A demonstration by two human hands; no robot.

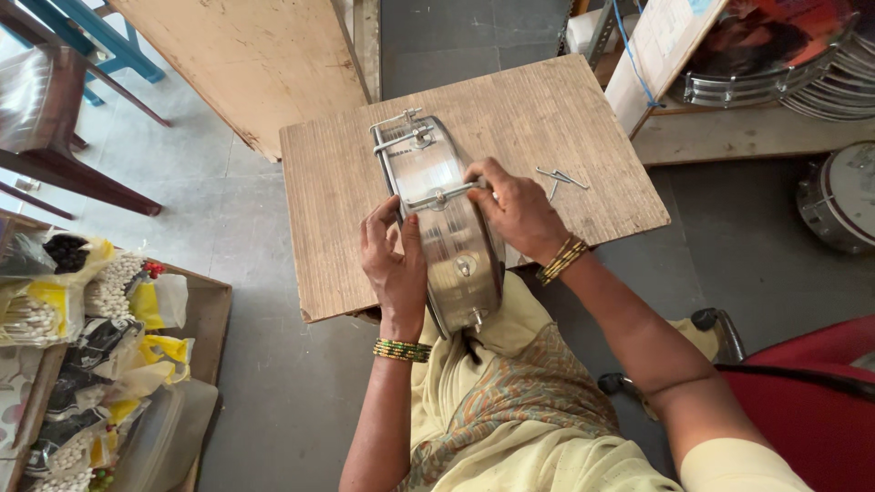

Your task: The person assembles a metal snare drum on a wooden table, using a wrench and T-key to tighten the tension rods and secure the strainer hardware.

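Note:
A shiny metal drum shell (449, 232) stands on its edge on a small wooden board table (346, 182), tilted toward me. My left hand (394, 264) grips its left side, thumb pressed on the metal. My right hand (515, 208) rests on the right side, its fingers pinching a metal tension rod (444, 195) that crosses the shell. Another rod with a lug (401, 137) sits at the far end. Loose metal rods (561, 179) lie on the board just right of my right hand.
Finished drums (775, 55) are stacked at the top right, and another drum (843, 196) stands on the floor. A wooden tray of bagged small parts (100, 319) is at the lower left. A plywood sheet (255, 55) leans behind the table; a red seat (820, 401) is at the right.

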